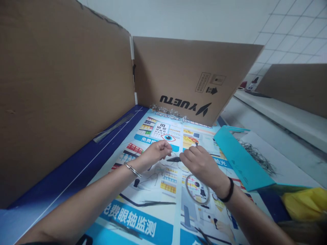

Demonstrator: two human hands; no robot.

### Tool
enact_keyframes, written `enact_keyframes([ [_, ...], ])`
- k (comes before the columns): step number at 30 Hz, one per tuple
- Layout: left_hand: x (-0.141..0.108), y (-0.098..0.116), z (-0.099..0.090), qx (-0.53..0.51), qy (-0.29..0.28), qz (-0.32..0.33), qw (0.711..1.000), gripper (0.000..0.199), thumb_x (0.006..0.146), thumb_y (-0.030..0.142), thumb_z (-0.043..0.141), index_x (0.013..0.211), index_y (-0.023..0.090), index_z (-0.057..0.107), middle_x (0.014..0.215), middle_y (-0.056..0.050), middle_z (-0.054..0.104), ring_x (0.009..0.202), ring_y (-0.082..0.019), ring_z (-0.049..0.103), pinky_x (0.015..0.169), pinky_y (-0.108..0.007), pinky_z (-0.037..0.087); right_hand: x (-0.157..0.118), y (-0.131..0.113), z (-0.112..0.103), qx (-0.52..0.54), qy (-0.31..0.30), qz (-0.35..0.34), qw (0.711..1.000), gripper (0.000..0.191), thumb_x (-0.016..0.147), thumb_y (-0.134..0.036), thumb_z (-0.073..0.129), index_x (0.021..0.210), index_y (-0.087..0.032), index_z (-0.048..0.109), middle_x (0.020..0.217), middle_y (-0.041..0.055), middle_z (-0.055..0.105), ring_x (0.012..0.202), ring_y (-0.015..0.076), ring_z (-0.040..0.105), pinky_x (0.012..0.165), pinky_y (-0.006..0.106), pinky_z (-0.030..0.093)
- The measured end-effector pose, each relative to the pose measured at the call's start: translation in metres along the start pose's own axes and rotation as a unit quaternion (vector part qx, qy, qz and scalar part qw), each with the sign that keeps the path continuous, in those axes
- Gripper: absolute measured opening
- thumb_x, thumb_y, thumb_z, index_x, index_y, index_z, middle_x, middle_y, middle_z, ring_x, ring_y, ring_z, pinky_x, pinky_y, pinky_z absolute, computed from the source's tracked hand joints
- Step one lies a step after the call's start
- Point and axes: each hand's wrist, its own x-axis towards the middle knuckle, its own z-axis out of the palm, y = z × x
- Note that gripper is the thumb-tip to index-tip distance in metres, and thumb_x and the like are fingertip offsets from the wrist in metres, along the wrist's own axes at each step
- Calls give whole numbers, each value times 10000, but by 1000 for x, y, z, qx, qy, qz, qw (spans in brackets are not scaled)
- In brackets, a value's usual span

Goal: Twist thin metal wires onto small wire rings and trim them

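My right hand [199, 165] is closed around pliers, whose dark pointed jaws [174, 159] stick out to the left. Just across from the jaws, my left hand [159, 151] has its fingers pinched together. What lies between those fingertips is too small to make out. Below the hands, a ring of coiled wire [187, 190] lies on the printed poster sheet [177, 217]. Thin dark wire pieces [158, 203] rest on the same sheet, closer to me.
Cardboard panels [176, 68] stand at the left and back. Clear, glittering small pieces [168, 111] are heaped along the back panel. To the right, a turquoise box [242, 163] sits beside a tangle of wire pieces [257, 156]. Something yellow [305, 204] lies at the right edge.
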Motion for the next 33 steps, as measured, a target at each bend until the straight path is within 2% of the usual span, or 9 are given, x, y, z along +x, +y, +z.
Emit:
enact_keyframes([
  [2, 0, -1, 0, -13, 17, 3, 1000, 132, 707, 264, 632, 765, 167, 564, 655, 23, 568, 502, -62, 396, 489, -197, 281, 0, -1, 3, 7, 6, 32, 999, 205, 891, -113, 413, 780, -178, 573, 720, 40, 519, 709, 189, 413, 661, 349, 266],
  [5, 1, -1, -2, -43, 54, 9, 998, 148, 715, 272, 625, 781, 166, 544, 668, 21, 577, 490, -54, 375, 478, -190, 265, -4, -3, 13, 54, 40, 125, 990, 151, 854, -141, 474, 751, -179, 578, 724, 47, 543, 738, 198, 454, 675, 340, 299],
  [9, 1, 0, 0, -65, 92, 19, 993, 135, 711, 237, 618, 775, 163, 524, 673, 26, 568, 484, -45, 352, 462, -186, 241, -12, -3, 24, 202, 84, 264, 939, 83, 806, -212, 549, 841, -166, 609, 804, 62, 599, 804, 202, 523, 718, 311, 369],
  [13, 1, -2, 5, -69, 114, 34, 991, 102, 730, 213, 593, 787, 162, 526, 687, 24, 563, 510, -48, 377, 467, -184, 245, -13, -3, 21, 331, 15, 321, 887, 107, 783, -283, 572, 806, -184, 603, 798, 40, 600, 757, 183, 551, 665, 282, 401],
  [16, -1, -3, 11, -59, 127, 42, 989, 88, 733, 208, 589, 781, 161, 532, 668, 32, 539, 522, -51, 388, 475, -185, 256, -11, -6, 16, 370, -21, 327, 869, 119, 781, -305, 556, 766, -194, 597, 731, 14, 579, 682, 161, 543, 604, 262, 381],
  [21, -6, 0, 17, -49, 121, 21, 991, 90, 741, 211, 594, 769, 155, 529, 667, 32, 534, 530, -52, 399, 488, -187, 272, -8, -11, 14, 350, -55, 337, 872, 154, 791, -309, 523, 706, -201, 594, 687, 5, 575, 638, 148, 530, 563, 245, 338],
  [26, -10, 1, 16, -80, 72, 8, 994, 279, 850, 424, 484, 813, 151, 530, 703, 0, 566, 514, -51, 383, 476, -184, 261, -11, -9, 10, 336, -64, 335, 878, 159, 804, -284, 509, 706, -206, 607, 731, 13, 612, 684, 152, 560, 592, 240, 353],
  [29, -9, 0, 14, -65, 69, 0, 996, 302, 847, 444, 488, 829, 148, 544, 688, 3, 553, 496, -48, 370, 462, -185, 246, -16, -4, 8, 324, -61, 338, 881, 140, 802, -276, 520, 765, -209, 638, 768, 18, 633, 718, 157, 580, 616, 239, 374],
  [33, -8, -2, 13, -39, 74, -2, 996, 292, 837, 434, 501, 817, 149, 560, 654, 16, 531, 481, -48, 368, 449, -187, 232, -20, -1, 5, 258, -26, 328, 908, 164, 812, -248, 501, 827, -195, 656, 825, 49, 645, 808, 185, 589, 692, 259, 388],
])
